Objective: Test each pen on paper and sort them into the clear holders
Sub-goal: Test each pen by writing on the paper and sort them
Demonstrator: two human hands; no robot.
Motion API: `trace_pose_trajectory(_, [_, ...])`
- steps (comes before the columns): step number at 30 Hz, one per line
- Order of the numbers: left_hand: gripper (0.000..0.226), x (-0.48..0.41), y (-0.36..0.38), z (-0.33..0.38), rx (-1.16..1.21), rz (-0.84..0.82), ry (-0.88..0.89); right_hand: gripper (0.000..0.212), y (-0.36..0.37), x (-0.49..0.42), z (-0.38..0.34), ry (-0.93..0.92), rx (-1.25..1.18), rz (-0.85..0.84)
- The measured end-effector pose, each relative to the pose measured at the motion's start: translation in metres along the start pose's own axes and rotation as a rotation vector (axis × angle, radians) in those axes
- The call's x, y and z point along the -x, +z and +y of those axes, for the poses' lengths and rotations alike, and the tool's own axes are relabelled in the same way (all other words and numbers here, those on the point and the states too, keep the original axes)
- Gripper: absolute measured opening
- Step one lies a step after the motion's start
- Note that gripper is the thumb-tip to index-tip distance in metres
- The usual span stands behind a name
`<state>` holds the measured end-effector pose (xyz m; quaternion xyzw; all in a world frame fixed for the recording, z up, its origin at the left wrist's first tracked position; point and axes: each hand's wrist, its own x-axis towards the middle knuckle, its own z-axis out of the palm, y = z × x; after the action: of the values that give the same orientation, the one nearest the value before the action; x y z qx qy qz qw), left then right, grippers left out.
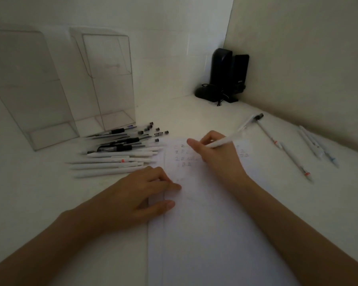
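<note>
The right hand (213, 149) grips a slim white plastic pen (225, 141) in a writing hold. Its long axis slants from the fingers up and away to the hand's right, rear end toward the side wall (298, 69); the tip is hidden under the fingers, over the white sheet of paper (215, 223) with faint handwritten marks.

The left hand (141, 193) rests relaxed, fingers loosely bent, on the sheet's left edge, holding nothing. Just beyond it lies a heap of white and black pens (122, 149), and past that stand two tall clear plastic holders (110, 79). Bare desk (246, 118) opens right of the writing hand, up to several loose white pens (293, 157).
</note>
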<state>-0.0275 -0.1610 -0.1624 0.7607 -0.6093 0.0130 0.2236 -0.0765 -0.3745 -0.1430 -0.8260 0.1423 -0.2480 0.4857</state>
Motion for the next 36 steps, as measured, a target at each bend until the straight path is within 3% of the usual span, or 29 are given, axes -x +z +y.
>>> trace_pose_trajectory(3, [0.044, -0.0012, 0.0044, -0.0024, -0.106, -0.020, 0.006, 0.032, -0.0003, 0.0005, 0.0082, 0.071, 0.015, 0.051])
trace_pose_trajectory(8, [0.056, -0.0014, 0.0105, -0.0068, -0.092, -0.117, -0.039, 0.021, 0.0005, 0.0022, 0.0078, 0.010, 0.022, 0.015])
trace_pose_trajectory(23, [0.055, -0.0005, 0.0100, -0.0060, -0.105, -0.072, -0.031, 0.024, 0.0020, 0.0027, 0.0096, -0.028, 0.019, 0.035])
trace_pose_trajectory(27, [0.055, -0.0009, 0.0095, -0.0059, -0.100, -0.089, -0.033, 0.034, 0.0020, 0.0029, 0.0091, -0.030, 0.022, 0.021])
trace_pose_trajectory(36, [0.058, -0.0010, 0.0083, -0.0054, -0.098, -0.102, -0.043, 0.027, 0.0011, 0.0029, 0.0081, -0.033, 0.025, 0.033])
